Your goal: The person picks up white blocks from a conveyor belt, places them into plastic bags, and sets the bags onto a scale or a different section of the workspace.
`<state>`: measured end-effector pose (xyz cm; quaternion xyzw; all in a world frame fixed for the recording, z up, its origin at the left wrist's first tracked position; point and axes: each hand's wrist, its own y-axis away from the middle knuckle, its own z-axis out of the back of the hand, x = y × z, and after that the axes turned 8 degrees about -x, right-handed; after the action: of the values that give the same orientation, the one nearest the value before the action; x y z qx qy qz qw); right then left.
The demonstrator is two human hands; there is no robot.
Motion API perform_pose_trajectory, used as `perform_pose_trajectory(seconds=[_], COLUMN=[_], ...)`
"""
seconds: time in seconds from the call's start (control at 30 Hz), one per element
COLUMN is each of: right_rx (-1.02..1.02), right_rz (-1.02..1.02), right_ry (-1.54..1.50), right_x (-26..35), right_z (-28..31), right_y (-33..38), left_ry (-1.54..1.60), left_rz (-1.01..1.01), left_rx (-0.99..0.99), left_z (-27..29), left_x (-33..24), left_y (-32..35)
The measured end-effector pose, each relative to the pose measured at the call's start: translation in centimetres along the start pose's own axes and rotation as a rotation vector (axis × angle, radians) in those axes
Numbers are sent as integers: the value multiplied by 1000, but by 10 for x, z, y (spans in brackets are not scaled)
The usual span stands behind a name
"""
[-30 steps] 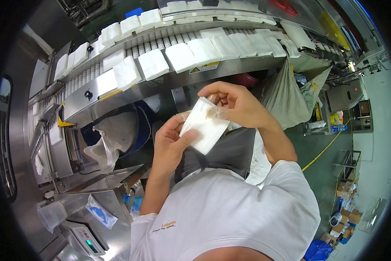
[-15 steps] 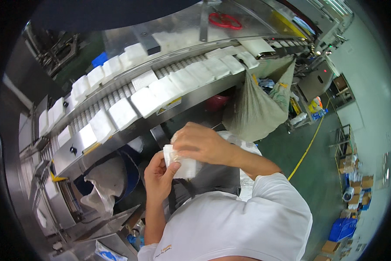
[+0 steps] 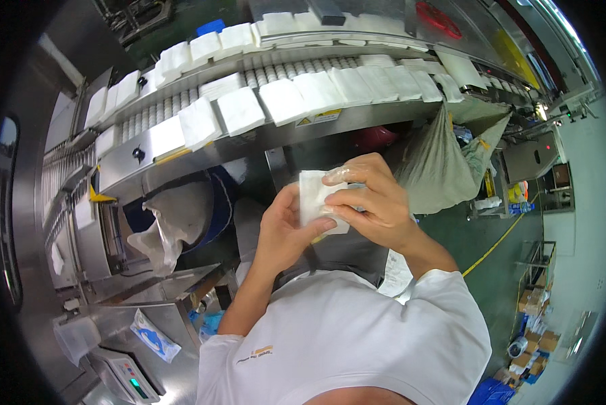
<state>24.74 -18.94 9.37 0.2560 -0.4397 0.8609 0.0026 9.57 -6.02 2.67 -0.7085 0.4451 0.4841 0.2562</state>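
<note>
**Both hands on one white pack**

Up close in the head view, the pack point(image 3: 314, 200) is a white, soft, roughly square packet in clear film, held upright in front of the chest, below the conveyor point(image 3: 249, 145). The left hand point(image 3: 284, 233) cups it from the left and below, thumb pressed on its lower edge. The right hand point(image 3: 370, 202) covers its right half, fingers point(image 3: 340, 177) curled over the top corner, so both hands are closed on it. Only the left part of the pack shows; the rest is hidden by the right hand.

Around it, the steel conveyor curves across the top, carrying two rows of like white packs point(image 3: 241, 111), more than a dozen, too many and too overlapped near the rim to count exactly. Under the conveyor hangs one white bag point(image 3: 171, 223) in a blue bin. Right of the hands hangs one grey-green sack point(image 3: 445, 165). At lower left stands one scale point(image 3: 124, 378) with a lit green readout, and beside it lies one blue-and-white packet point(image 3: 153, 335) on the steel bench. A yellow line point(image 3: 495, 244) runs over the green floor.
</note>
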Motion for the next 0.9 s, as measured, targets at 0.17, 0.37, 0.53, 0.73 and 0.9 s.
perform_pose_trajectory(seconds=[0.17,0.37,0.53,0.73,0.9], right_rx=[53,56,265,310,257], right_rz=[-161,-356,-683,-645,-636], right_ry=[17,-85,-339,-279,-300], right_x=[-1,-2,-1,-6,-13], right_z=[-6,-12,-4,-10,-20], right_y=[-7,-4,1,6,12], left_ry=[13,-20,-177,-148,-153], left_rz=[-8,35,77,37,54], left_rx=[19,2,49,-25,-29], left_z=[-2,3,12,17,30], left_x=[-1,-7,-11,-14,-16], left_y=[6,10,17,17,13])
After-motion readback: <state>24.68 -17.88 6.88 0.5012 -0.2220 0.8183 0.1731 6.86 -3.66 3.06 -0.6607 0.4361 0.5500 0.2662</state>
